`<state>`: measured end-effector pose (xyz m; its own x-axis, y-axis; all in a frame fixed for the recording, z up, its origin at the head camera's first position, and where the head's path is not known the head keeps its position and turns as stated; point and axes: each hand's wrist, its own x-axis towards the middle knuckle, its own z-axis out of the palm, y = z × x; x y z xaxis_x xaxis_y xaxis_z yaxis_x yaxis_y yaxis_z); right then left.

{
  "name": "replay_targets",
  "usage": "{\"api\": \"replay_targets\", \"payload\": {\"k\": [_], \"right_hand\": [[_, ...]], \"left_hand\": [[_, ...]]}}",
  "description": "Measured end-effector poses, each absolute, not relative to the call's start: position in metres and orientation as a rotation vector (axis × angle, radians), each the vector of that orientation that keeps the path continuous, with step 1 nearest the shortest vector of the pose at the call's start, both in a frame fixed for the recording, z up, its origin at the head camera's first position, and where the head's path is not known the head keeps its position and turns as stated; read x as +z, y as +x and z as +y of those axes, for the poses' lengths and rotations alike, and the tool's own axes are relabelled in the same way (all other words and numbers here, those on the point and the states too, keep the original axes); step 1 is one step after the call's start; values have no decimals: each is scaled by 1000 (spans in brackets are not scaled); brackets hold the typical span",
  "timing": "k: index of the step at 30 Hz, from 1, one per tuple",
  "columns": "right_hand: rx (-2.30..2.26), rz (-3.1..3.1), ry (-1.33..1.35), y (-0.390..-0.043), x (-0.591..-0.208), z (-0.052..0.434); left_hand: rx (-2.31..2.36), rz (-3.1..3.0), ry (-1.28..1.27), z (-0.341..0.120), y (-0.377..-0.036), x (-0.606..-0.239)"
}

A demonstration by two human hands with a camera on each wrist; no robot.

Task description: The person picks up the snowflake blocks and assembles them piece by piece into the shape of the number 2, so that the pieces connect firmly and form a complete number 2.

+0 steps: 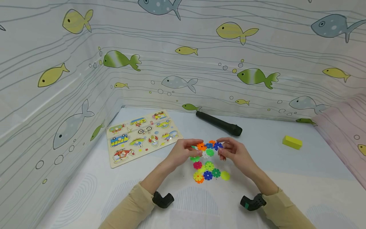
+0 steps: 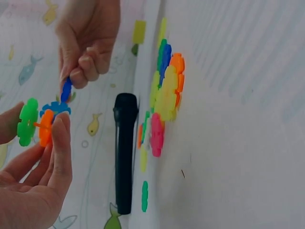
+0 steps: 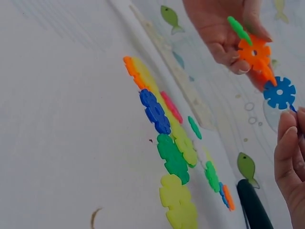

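Observation:
My left hand [image 1: 181, 154] holds a small chain of slotted plastic snowflake discs: a green disc [image 2: 27, 122], an orange disc [image 3: 254, 53] and a blue disc [image 3: 279, 93]. Facing it, my right hand [image 1: 235, 155] pinches a dark blue disc [image 2: 66, 89] between thumb and finger. The dark blue disc's edge meets the blue disc; whether they are slotted together I cannot tell. Loose discs lie on the table below my hands, among them a pink disc [image 1: 197, 165], a blue one [image 1: 208, 175], a dark green one [image 1: 216, 172] and a yellow one [image 1: 225, 175].
A wooden vehicle puzzle board [image 1: 144, 137] lies left of my hands. Beyond them a black microphone [image 1: 219, 123] lies near the back wall. A yellow block [image 1: 292, 142] sits to the right. Fish-patterned sheeting [image 1: 183, 63] encloses the table's back and sides.

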<state>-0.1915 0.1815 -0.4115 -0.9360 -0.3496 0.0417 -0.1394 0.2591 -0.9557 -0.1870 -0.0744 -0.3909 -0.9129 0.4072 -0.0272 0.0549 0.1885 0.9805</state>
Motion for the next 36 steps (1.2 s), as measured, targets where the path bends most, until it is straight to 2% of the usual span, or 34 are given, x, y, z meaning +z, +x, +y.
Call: {"api": "replay_targets", "payload": {"k": [36], "right_hand": [[-1841, 2292, -358, -189, -419, 174]], "left_hand": [[1781, 2191, 437, -75, -186, -390]]}}
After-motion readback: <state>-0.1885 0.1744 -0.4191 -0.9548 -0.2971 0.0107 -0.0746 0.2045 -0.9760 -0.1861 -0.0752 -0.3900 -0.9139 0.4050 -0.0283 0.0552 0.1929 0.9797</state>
